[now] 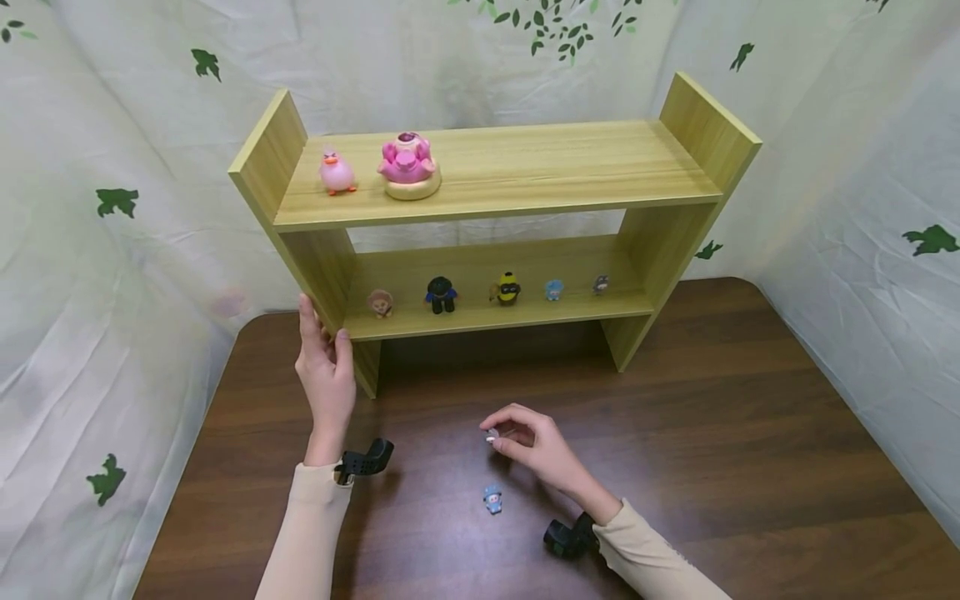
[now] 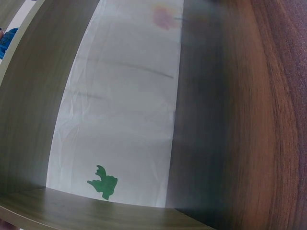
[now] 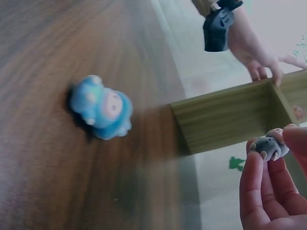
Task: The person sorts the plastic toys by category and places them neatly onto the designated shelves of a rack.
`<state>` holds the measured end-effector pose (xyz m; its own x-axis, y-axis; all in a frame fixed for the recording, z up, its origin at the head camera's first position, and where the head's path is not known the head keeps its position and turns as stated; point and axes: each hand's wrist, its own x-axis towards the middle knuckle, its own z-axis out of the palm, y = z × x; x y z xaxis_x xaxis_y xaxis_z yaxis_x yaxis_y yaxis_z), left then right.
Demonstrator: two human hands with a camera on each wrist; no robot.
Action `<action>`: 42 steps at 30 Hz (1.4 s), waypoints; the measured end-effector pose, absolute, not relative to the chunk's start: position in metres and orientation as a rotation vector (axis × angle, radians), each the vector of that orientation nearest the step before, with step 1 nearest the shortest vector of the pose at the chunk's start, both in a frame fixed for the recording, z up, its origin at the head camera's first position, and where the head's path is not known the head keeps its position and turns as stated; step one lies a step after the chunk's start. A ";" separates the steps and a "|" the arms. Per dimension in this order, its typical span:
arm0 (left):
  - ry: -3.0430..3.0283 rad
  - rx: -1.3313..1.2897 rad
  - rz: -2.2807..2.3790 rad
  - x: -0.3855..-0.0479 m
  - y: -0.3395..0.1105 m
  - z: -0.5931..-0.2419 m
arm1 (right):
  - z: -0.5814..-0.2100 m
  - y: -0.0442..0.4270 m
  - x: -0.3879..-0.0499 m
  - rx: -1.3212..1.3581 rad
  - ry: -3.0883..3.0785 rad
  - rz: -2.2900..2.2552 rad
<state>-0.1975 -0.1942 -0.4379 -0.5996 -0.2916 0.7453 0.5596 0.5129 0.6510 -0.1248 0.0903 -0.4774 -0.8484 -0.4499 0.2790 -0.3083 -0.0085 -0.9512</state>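
My right hand [image 1: 534,442] pinches a small grey figurine [image 3: 268,144] between thumb and fingertips, above the table in front of the shelf. Below it on the tabletop lies a light-blue figurine [image 1: 492,499] with a pale face, seen large in the right wrist view. At the left end of the wooden shelf [image 1: 495,215], my left hand [image 1: 327,387] holds the side panel, thumb by the front edge and fingers on the outer side. Only a sliver of that hand shows in the left wrist view, which mostly looks under the lower board.
On the top board sit a pink duck [image 1: 337,173] and a pink figure [image 1: 407,167] on a cream ring. Along the lower board stand several small figurines, among them a black-and-blue one [image 1: 441,295] and a yellow one [image 1: 507,289]. A pale curtain [image 1: 450,67] hangs behind.
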 end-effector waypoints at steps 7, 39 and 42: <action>-1.870 -0.216 -1.206 -0.198 -0.194 -0.438 | -0.439 0.091 -0.121 -0.823 2.145 -2.020; -1.887 -0.202 -1.192 -0.198 -0.195 -0.439 | -0.314 0.120 -0.178 -1.178 2.308 -2.189; -1.890 -0.200 -1.193 -0.198 -0.195 -0.438 | -0.299 0.120 -0.182 -1.218 2.322 -2.199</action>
<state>-0.1975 -0.1948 -0.4382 -0.6109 -0.2938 0.7352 0.5372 0.5282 0.6576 -0.1824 0.1204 -0.2993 -0.7124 -0.2955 0.6366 -0.6517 -0.0582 -0.7563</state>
